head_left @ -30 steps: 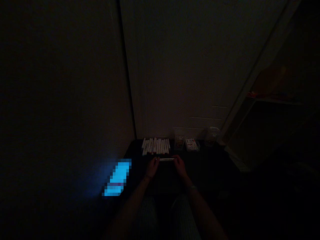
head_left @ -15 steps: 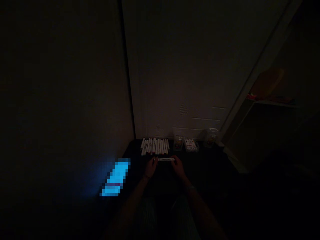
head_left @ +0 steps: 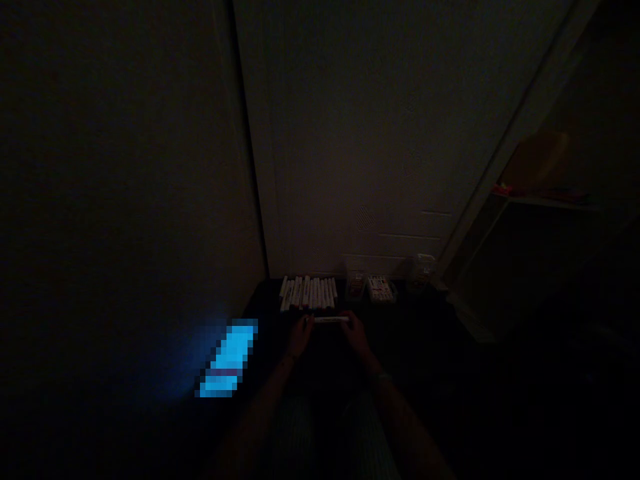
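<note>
A white marker (head_left: 330, 320) lies level between my two hands, above the dark table. My left hand (head_left: 301, 333) is closed on its left end, and my right hand (head_left: 354, 327) grips the right end. Just beyond them, a row of several white markers (head_left: 309, 292) lies side by side near the wall. To the right of the row sits a clear case (head_left: 381, 289) filled with markers. Dim light hides the details of my fingers.
A clear plastic container (head_left: 355, 285) stands between the row and the filled case, with another clear container (head_left: 423, 275) farther right. A bright blue, pixelated screen (head_left: 229, 360) is at the left. The wall (head_left: 320, 167) rises behind the table (head_left: 415, 340); a shelf (head_left: 550, 200) is at right.
The view has shifted slightly. Both hands hold the marker in nearly the same place, and the things on the table have not visibly moved.
</note>
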Tool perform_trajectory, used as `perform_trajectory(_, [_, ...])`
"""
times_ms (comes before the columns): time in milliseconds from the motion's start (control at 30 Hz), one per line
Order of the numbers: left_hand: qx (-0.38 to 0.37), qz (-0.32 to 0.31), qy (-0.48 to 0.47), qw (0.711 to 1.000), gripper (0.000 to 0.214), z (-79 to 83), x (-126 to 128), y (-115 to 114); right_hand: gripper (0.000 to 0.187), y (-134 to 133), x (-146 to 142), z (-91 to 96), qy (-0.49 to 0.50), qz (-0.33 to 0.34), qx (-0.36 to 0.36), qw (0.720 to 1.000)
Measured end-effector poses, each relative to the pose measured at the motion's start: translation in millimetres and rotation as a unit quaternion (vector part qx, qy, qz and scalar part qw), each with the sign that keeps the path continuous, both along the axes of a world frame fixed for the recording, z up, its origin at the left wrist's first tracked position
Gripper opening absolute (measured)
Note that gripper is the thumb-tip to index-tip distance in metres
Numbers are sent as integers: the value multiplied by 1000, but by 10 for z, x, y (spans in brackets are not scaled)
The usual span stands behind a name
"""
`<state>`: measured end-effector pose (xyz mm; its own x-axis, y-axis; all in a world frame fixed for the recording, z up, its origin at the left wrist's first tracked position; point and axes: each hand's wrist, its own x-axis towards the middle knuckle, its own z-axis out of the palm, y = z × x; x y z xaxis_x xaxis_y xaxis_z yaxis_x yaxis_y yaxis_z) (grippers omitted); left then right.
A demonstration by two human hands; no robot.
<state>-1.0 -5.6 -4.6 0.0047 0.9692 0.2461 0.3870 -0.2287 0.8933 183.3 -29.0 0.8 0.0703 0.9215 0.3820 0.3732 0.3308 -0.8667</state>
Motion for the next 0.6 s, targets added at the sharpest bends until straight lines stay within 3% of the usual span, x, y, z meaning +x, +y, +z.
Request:
perform_trajectory(400, [-24,24,-2,999,37,128,25,-86,28,28,21,-66,-5,-24,-20,999])
perform_trajectory(600, [-19,9,8,1000,40,90,28,-58,27,20,-5,-36,-1,-34,-22,999])
